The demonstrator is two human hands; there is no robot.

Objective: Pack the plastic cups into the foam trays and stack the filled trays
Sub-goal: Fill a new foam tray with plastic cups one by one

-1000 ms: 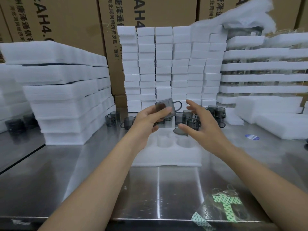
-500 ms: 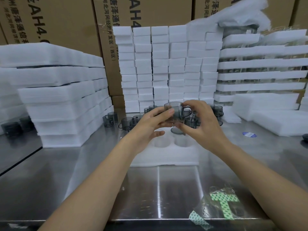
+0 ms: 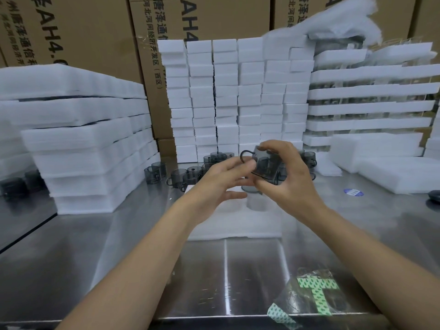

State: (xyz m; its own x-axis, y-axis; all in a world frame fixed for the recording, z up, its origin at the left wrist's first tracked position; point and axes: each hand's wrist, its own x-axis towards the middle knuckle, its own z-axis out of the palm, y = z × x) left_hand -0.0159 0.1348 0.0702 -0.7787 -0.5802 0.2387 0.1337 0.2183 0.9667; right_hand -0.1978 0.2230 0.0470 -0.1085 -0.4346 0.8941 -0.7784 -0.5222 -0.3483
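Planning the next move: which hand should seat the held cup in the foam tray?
Right, probably. The right hand grips the cup above the foam tray; the left hand is open, fingers near its handle.

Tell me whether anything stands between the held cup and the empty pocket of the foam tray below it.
Nothing visible does. The right hand grips the cup above the foam tray, and the empty pocket just under it lies open. The left hand hangs over the tray's left part only, beside that path.
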